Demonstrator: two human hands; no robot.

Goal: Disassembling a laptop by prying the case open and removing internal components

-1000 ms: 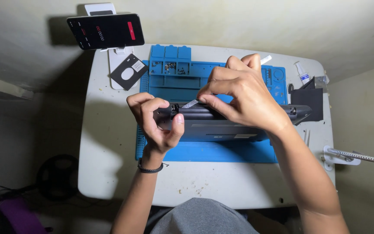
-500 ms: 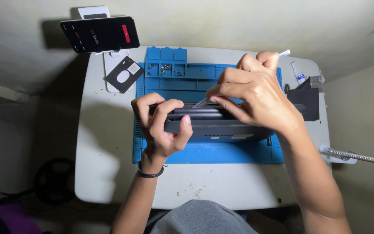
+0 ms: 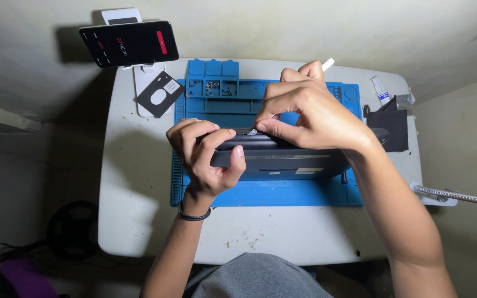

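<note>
Hands at centre of white tabletop (image 3: 139, 221), both on a dark laptop (image 3: 282, 160) that lies on a blue work mat (image 3: 282, 196); the laptop appears closed or nearly so, its long edge toward the camera, with pale labels on the visible face. Left hand (image 3: 205, 157) curled closed around the laptop's left end, fingers over the top edge, thumb pressed on the near face; black band on that wrist. Right hand (image 3: 310, 118) above the laptop's upper edge, thumb and forefinger pinched shut on a thin white tool (image 3: 327, 64); its pale end sticks out past the knuckles, its tip meets the laptop's edge near the left fingertips, exact contact point too small to tell. Mat's far rim has small compartments holding tiny dark screws (image 3: 212, 85). Black square card with round hole (image 3: 160, 94) just left of the mat. Dark phone (image 3: 129, 43) on a white stand at the far left edge, screen lit. Small bottle (image 3: 380, 91) and black folded piece (image 3: 390, 124) at the right edge. Flexible metal hose (image 3: 459, 196) enters from the right.
</note>
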